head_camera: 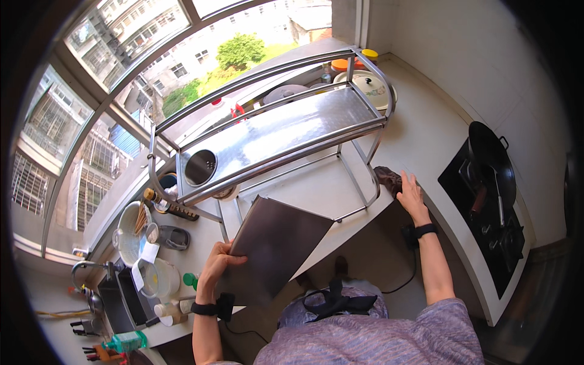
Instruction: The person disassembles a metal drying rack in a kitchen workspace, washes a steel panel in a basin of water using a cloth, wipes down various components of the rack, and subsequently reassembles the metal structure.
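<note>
My left hand (220, 263) grips the left edge of a flat dark brown board or folder (278, 246), thumb on its face, which is tilted over the counter's front edge. My right hand (413, 196) is beside a crumpled dark brown cloth (388, 179) at the counter corner, fingers spread; whether the fingertips touch it, I cannot tell. Behind the board stands a stainless steel shelf rack (283, 127) with a round hole at the left of its upper tier. Under the rack, the white countertop (292, 182) shows between its legs.
On the right, a black wok (492, 169) rests on a black gas stove (461, 182). At left are a white colander (130, 232), a dark pitcher (175, 238), a clear plastic container (162, 278), bottles and a sink (125, 296). A lidded pot (367, 89) stands behind the rack.
</note>
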Motion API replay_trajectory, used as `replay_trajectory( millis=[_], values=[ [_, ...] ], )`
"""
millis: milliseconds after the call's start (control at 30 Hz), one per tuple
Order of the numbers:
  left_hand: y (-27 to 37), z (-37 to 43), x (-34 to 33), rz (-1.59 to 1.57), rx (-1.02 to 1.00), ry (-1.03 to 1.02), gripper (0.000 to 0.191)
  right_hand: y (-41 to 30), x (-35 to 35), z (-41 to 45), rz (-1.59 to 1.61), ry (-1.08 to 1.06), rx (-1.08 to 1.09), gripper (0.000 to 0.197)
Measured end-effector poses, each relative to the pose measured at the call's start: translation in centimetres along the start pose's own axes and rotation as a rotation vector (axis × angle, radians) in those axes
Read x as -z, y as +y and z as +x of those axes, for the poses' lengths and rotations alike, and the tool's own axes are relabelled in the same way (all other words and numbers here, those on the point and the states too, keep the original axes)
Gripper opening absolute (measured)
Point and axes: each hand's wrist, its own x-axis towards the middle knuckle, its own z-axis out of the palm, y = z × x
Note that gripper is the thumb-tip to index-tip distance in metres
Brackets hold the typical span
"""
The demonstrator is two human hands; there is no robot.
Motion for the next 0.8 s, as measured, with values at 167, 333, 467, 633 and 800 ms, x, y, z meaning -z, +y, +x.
replay_trajectory(
  millis=[167, 333, 467, 633, 800],
  values=[
    [-0.9, -3.5, -0.3, -0.021, -0.044, 0.114, 0.014, -4.7, 4.8, -5.6, 0.611, -0.568, 0.085, 0.051],
    [0.5, -5.4, -1.5, -0.048, -0.033, 0.057, 0.014, -12.7, 4.7, -10.8, 1.195, -1.283, 0.14, 0.063],
    [4.9, -3.8, -4.9, 0.02, -0.022, -0.108, 0.011, -14.6, 4.7, -12.3, 1.365, -1.333, -0.051, 0.066],
    [2.5, 2.0, -5.5, -0.114, 0.043, -0.233, 0.012, -12.5, 6.1, -13.0, 1.277, -1.188, -0.183, 0.04],
    [2.4, 6.5, -8.0, -0.049, -0.273, -0.246, 0.033, -9.8, 7.1, -14.5, 1.474, -0.94, -0.341, 0.034]
  ],
)
